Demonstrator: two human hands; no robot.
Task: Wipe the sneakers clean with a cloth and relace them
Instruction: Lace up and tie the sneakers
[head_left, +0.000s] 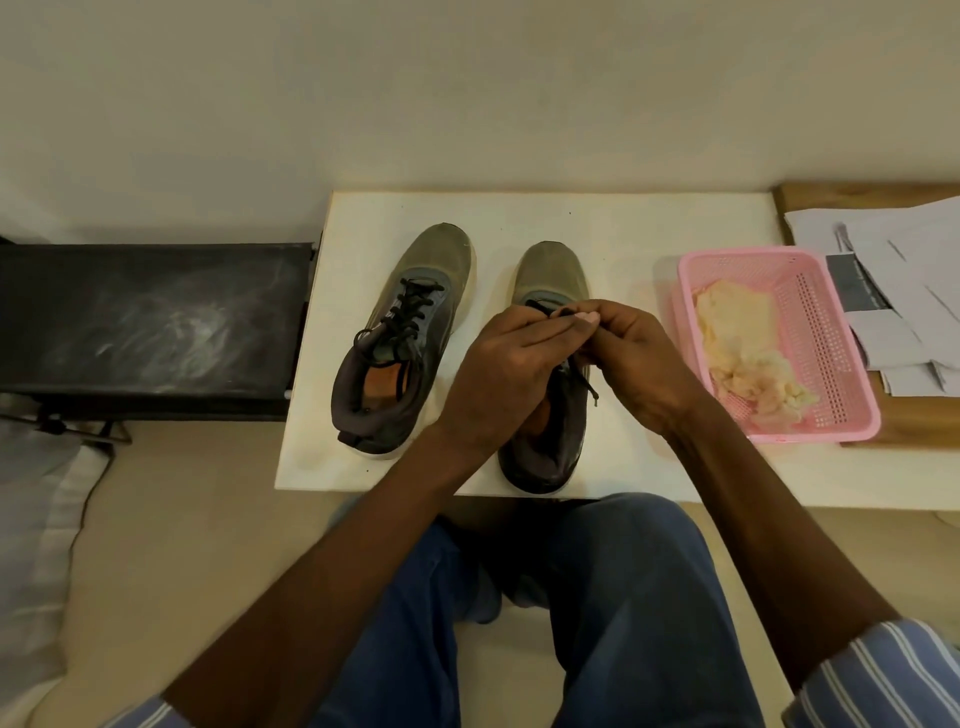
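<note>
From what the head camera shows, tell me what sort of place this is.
Probably a home room, perhaps a bedroom: a low white table against a plain wall, a pillow-like cushion on the floor beside it, loose papers and a pink plastic basket nearby.

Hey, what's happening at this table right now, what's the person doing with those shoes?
A seated person is working on the right sneaker of a pair on a white table. Both the left hand and the right hand pinch its black lace above the tongue, apparently threading it. The left sneaker stands beside it, already laced. A yellowish cloth lies in a pink basket to the right.
</note>
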